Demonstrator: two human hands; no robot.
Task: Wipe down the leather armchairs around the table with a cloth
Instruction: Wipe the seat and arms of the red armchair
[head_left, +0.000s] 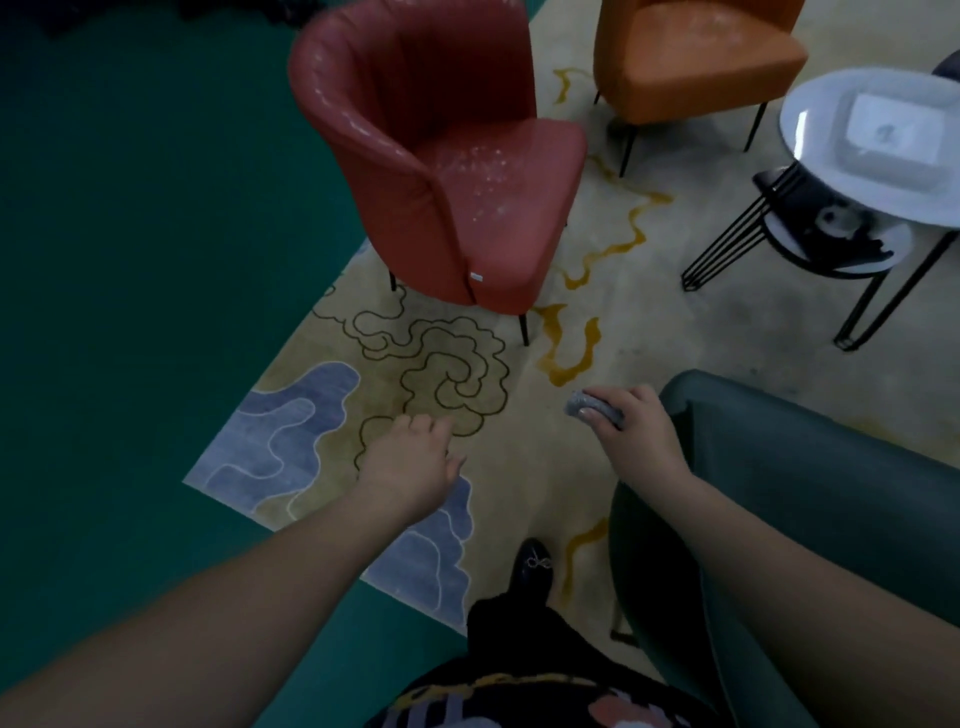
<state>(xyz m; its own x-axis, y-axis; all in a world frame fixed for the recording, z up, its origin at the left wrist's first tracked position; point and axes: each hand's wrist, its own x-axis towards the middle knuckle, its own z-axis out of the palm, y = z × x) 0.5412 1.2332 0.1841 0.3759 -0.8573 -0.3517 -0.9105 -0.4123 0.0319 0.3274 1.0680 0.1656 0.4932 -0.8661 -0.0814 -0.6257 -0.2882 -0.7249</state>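
Note:
A red leather armchair (457, 171) stands ahead on the rug, its seat speckled with pale spots. An orange armchair (691, 57) is behind it at the top right. A dark green armchair (810, 467) sits at the lower right, right beside my right arm. My right hand (639, 431) grips a small bunched grey cloth (592, 408) just off the green chair's back edge, over the rug. My left hand (410, 460) hangs over the rug with fingers loosely curled and holds nothing.
A round white table (810, 156) on black wire legs stands at the right, with a white tray on it and a lower shelf beneath. The patterned beige rug (649, 322) lies under the chairs; green floor (130, 260) spreads to the left. My black shoe (532, 569) is below.

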